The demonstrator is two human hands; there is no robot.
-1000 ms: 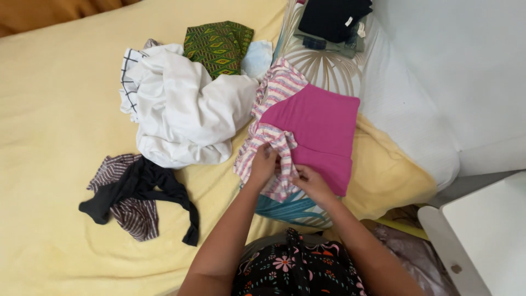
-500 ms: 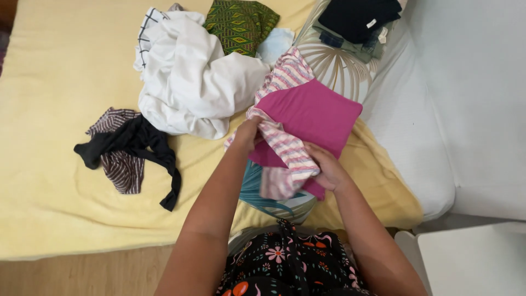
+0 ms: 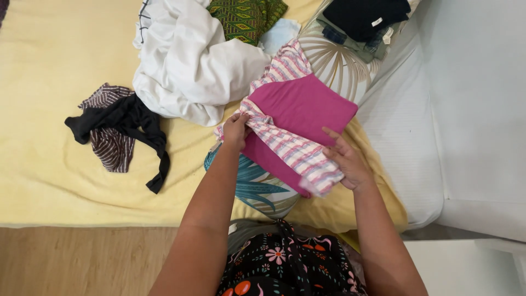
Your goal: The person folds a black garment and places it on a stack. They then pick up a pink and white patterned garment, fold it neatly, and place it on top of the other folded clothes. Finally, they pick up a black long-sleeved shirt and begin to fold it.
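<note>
With the left hand (image 3: 236,129) pinching the striped sleeve (image 3: 290,148) across the pink top (image 3: 307,109) on the bed (image 3: 66,66), and the right hand (image 3: 345,161) pressing flat at four o'clock, the sleeve could slide off unfolded if the pinch loosens.

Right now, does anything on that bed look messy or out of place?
Nothing damaged or spilled. Some clothes lie unfolded: a crumpled white cloth heap and a tangled black-and-striped garment on the yellow sheet, while both hands fold the pink striped-trim garment.

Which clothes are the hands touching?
The pink garment with striped sleeves, held by the left hand and right hand. The white pile and black-striped heap lie untouched.
</note>
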